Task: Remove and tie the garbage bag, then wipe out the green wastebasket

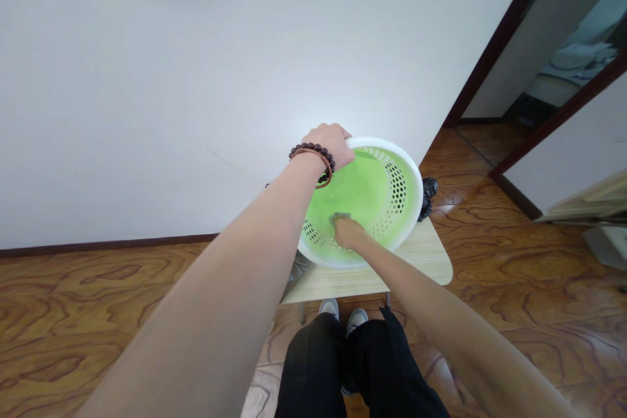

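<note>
A round green basket [360, 186] with a white rim and perforated sides rests tilted on a small light wood table [426, 251]. My left hand [330, 142], with beads on the wrist, grips the rim at the upper left. Inside the basket, my right hand [347, 232] presses a small greyish cloth [339, 216] against the green surface at the lower left. The fingers of my right hand are curled around the cloth and partly hidden.
A black plastic bag [428, 198] lies at the table's right side, and a dark translucent one [300, 266] at its left. A white wall [147, 91] rises behind. At the right is a doorway with a dark frame [499, 26]. My legs are close to the table's front.
</note>
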Available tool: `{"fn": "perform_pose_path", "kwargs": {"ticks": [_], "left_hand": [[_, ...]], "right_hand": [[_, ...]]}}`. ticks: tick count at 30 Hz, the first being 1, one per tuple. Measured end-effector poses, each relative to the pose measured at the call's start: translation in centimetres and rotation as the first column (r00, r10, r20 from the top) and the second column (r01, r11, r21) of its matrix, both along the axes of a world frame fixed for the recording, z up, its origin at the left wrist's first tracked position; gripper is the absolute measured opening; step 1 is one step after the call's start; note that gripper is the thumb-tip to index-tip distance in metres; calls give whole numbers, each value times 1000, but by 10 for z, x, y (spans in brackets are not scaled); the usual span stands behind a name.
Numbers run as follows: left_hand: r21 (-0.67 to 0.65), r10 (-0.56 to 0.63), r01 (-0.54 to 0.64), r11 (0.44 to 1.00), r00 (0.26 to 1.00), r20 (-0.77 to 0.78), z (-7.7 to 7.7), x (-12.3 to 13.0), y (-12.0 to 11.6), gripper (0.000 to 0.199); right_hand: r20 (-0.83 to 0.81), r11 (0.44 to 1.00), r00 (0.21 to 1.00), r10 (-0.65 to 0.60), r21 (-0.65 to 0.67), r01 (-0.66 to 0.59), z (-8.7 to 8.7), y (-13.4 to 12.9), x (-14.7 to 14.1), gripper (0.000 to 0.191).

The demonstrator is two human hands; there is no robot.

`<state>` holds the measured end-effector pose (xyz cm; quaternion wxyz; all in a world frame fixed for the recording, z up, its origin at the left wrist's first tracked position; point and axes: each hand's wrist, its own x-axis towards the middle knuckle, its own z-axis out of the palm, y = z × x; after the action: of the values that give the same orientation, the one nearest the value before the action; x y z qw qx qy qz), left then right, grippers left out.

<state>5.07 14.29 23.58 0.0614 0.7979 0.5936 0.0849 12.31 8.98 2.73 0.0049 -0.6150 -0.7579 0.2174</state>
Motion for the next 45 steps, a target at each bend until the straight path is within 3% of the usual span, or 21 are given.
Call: {"fn": "perform_pose_path", "kwargs": {"ticks": [4,10,13,16,19,24,27,35,41,45], "left_hand": [[0,-1,1,1000,1000,9,1,1,-1,39],[0,5,-5,1000,1000,5,0,-3,1,36],[1,8,-8,1000,1000,5,0,-3,1,36],[4,-2,2,1000,1000,8,0,-1,0,37],[11,-8,7,1000,1000,8,1,1,-1,38],[10,13,-13,1000,1000,3,1,1,-1,37],[7,24,-24,1000,1000,1,1,-1,-1,36],[21,2,-2,1000,1000,6,0,-2,1,37],[27,3,-3,1000,1000,-12,2,-2,0,37],[29,-19,18,999,1000,9,6,-7,-3,49]], "right_hand": [[9,998,998,-67,2,67,-1,3,-4,41],[-316,995,946,80,76,-59,8,-4,-23,44],[-157,995,983,96,45,-90,5,-8,-5,40],[52,1000,999,-13,29,12,0,-3,14,40],[74,996,994,-85,35,82,-1,7,12,39],[-133,1000,991,-3,17,5,6,16,-26,40],[-288,997,956,51,63,-34,5,10,-27,44],[32,995,996,89,45,-90,-5,3,7,37],[73,993,992,106,39,-109,3,4,3,37],[96,995,991,93,20,-96,3,-2,8,38]]}}
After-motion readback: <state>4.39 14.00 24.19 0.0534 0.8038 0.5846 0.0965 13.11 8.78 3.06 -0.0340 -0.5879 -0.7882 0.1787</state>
